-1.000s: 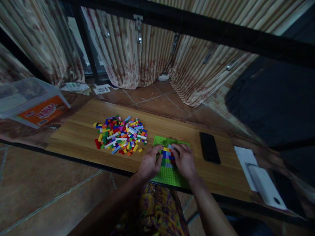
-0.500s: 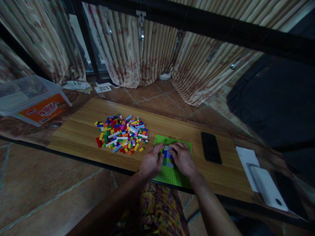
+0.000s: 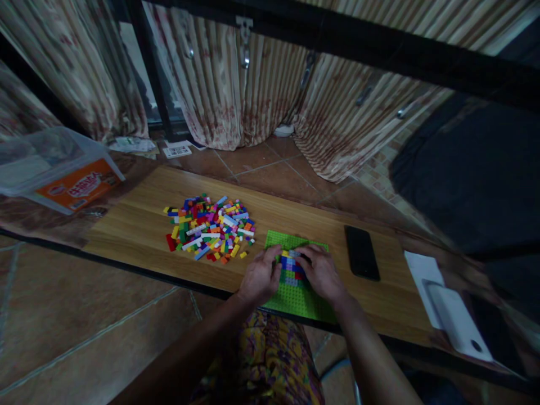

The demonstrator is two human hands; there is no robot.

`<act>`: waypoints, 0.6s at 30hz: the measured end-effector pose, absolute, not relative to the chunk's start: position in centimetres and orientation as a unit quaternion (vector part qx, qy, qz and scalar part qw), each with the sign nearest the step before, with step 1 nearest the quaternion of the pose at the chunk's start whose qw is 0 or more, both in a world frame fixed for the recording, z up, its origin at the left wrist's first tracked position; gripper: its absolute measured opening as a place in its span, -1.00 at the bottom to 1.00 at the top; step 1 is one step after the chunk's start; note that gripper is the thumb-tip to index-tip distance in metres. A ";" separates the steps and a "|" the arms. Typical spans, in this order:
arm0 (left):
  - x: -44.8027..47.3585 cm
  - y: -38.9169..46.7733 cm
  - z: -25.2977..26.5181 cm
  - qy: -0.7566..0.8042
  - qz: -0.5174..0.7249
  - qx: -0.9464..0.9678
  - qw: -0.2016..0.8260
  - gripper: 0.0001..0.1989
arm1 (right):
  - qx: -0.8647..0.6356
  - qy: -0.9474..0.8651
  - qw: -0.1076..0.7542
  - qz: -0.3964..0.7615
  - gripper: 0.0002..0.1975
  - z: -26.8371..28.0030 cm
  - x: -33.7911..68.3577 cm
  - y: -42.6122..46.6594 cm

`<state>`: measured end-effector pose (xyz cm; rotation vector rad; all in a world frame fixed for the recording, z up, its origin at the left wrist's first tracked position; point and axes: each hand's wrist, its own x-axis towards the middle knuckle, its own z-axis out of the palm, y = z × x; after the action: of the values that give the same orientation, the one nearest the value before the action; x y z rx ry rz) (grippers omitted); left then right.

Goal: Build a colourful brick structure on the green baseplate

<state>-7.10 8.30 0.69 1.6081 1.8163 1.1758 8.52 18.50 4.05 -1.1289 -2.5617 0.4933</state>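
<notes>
A green studded baseplate [image 3: 291, 304] lies at the table's front edge. On it a patch of toy building bricks [image 3: 290, 264] is joined in blue, yellow, light blue, red and grey. My left hand [image 3: 260, 277] rests at the patch's left side, thumb and forefinger apart, with no brick visible between them. From the right, my right hand [image 3: 319, 272] reaches over the plate. Its bent thumb and forefinger close on a light blue brick [image 3: 293, 254] at the top of the patch. The other fingers hide part of the plate.
Left of the plate lies a heap of loose mixed bricks [image 3: 211, 228] on the wooden tabletop [image 3: 139, 225]. A black phone [image 3: 361, 253] lies to the right, with a white device [image 3: 459, 322] beyond. A clear plastic box [image 3: 63, 169] stands far left.
My right hand has shifted slightly right, uncovering red and more blue bricks. A yellow brick now shows more plainly at the top of the patch. The left hand has barely moved.
</notes>
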 end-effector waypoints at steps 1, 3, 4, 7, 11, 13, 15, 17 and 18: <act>-7.1 8.3 0.7 0.658 0.425 0.582 0.220 -0.57 | -0.390 -0.892 0.149 0.175 -0.81 4.1 8.5 18.5; -7.1 8.3 0.8 0.659 0.425 0.581 0.218 -0.57 | -0.388 -0.892 0.151 0.177 -0.81 4.1 8.5 18.4; -7.0 8.3 0.8 0.660 0.425 0.580 0.219 -0.57 | -0.387 -0.892 0.152 0.177 -0.82 4.2 8.4 18.3; -7.1 8.3 0.9 0.659 0.424 0.580 0.223 -0.57 | -0.383 -0.894 0.149 0.178 -0.82 4.4 8.1 18.2; -7.1 8.3 0.8 0.659 0.420 0.581 0.227 -0.56 | -0.381 -0.896 0.137 0.181 -0.83 4.7 7.8 18.3; -7.1 8.3 0.7 0.657 0.423 0.581 0.227 -0.56 | -0.378 -0.897 0.136 0.184 -0.83 4.8 7.8 18.4; -7.1 8.3 0.6 0.656 0.427 0.581 0.225 -0.55 | -0.373 -0.899 0.136 0.186 -0.83 4.9 7.9 18.4; -7.1 8.3 0.6 0.655 0.428 0.581 0.224 -0.55 | -0.372 -0.900 0.134 0.185 -0.83 5.1 7.9 18.4; -7.1 8.3 0.6 0.655 0.428 0.581 0.225 -0.55 | -0.371 -0.901 0.131 0.183 -0.83 5.2 7.9 18.4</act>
<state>-7.12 8.30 0.64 1.6016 1.8077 1.1803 7.88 18.44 5.16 -1.0782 -2.6150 0.5327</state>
